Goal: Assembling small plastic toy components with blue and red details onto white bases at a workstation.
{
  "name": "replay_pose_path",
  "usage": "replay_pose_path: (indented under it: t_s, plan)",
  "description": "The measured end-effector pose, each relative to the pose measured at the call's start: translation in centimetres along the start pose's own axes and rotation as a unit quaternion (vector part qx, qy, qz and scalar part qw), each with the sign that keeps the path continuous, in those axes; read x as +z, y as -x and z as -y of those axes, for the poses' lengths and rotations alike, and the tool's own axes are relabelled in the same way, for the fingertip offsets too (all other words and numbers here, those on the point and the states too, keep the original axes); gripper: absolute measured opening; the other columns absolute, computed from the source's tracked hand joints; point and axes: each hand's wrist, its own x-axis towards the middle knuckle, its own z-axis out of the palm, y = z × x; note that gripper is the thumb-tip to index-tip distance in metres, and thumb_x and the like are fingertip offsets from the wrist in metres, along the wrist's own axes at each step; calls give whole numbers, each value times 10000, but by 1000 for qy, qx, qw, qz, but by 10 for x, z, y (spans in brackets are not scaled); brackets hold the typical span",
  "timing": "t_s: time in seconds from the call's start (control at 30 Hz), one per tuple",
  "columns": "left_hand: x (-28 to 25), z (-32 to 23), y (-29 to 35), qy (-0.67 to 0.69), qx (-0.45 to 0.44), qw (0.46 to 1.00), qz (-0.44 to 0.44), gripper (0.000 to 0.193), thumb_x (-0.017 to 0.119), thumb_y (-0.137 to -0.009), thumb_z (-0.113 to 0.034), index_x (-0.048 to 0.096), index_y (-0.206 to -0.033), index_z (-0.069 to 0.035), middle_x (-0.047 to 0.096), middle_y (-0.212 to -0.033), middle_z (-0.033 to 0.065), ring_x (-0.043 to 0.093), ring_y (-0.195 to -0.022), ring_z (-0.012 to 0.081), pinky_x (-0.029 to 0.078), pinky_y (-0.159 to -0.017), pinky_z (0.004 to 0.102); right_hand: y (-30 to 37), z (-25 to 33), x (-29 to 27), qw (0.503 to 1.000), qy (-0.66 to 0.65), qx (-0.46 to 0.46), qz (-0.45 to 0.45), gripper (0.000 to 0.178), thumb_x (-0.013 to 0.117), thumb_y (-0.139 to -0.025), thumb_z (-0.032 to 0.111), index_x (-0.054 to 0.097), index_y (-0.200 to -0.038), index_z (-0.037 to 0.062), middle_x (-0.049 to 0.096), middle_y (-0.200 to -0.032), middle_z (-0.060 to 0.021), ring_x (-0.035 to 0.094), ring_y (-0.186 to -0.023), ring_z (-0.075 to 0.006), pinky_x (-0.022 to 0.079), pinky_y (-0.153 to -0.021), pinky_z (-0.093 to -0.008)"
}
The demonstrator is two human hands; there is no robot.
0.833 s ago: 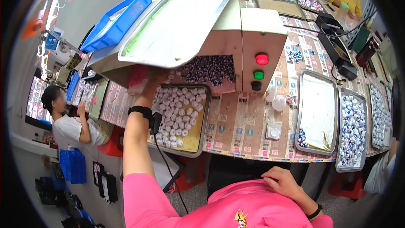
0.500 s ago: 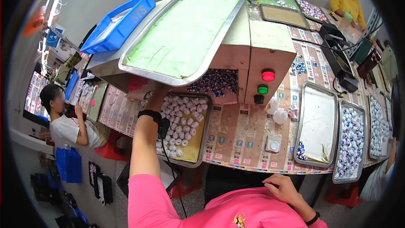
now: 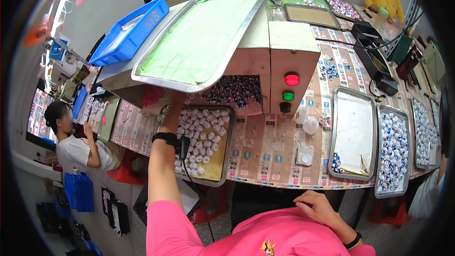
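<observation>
My left arm reaches forward over a metal tray of white ball-shaped pieces point(image 3: 205, 143). The left hand point(image 3: 177, 98) goes in under the overhanging edge of a large metal tray lined with green sheet point(image 3: 204, 38), and its fingers are hidden there. A few white pieces point(image 3: 189, 98) show beside it. To its right, dark blue and pink small pieces point(image 3: 237, 90) lie inside the opening of a box-shaped machine point(image 3: 289, 61). My right hand point(image 3: 315, 206) rests against my pink shirt at the table edge, fingers loosely curled in, nothing seen in them.
The machine's front carries a red light point(image 3: 292, 78), a green light point(image 3: 288, 96) and a black knob. A blue bin point(image 3: 128, 31) sits on its top. To the right stand a mostly bare metal tray point(image 3: 353, 130) and a full tray point(image 3: 393, 151). Several people sit around.
The view has shifted slightly. My left hand stays under the green-lined tray, and a few white pieces now show beside it. Across the table, a person in green has spread their hands apart.
</observation>
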Motion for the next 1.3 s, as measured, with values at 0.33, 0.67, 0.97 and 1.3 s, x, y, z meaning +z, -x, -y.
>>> replay_pose_path:
  t_s: [0.33, 0.67, 0.97, 1.3]
  plan:
    - [-93, -117, 42, 583, -488, 631, 154, 229, 614, -864, -182, 586, -1065, -75, 590, -882, 85, 591, -781, 201, 482, -598, 303, 7, -4, 4, 1000, 2, 6, 4, 139, 646, -828, 79, 691, -952, 34, 644, -857, -117, 647, -770, -271, 519, -683, -334]
    - [-136, -196, 104, 144, -41, 970, 189, 195, 568, -910, -244, 614, -938, -58, 589, -848, 150, 584, -786, 388, 470, -672, 440, 9, 4, 14, 1000, 5, -12, 13, 133, 648, -832, 72, 685, -949, 19, 635, -841, -117, 637, -740, -257, 510, -655, -322]
    - [-124, -183, 108, 227, -88, 966, 88, 288, 396, -986, -150, 516, -775, 6, 506, -770, 146, 496, -719, 325, 403, -677, 393, 27, 1, 25, 1000, 1, -4, 8, 128, 645, -840, 82, 687, -947, 25, 635, -842, -112, 639, -737, -253, 511, -649, -320]
    - [-137, -171, 117, 373, -262, 887, 80, 176, 529, -935, -150, 569, -854, 0, 558, -851, 107, 526, -808, 264, 418, -756, 323, 28, -3, 25, 1000, -3, -21, 1, 127, 647, -834, 79, 690, -940, 26, 637, -840, -113, 641, -731, -258, 515, -647, -328]
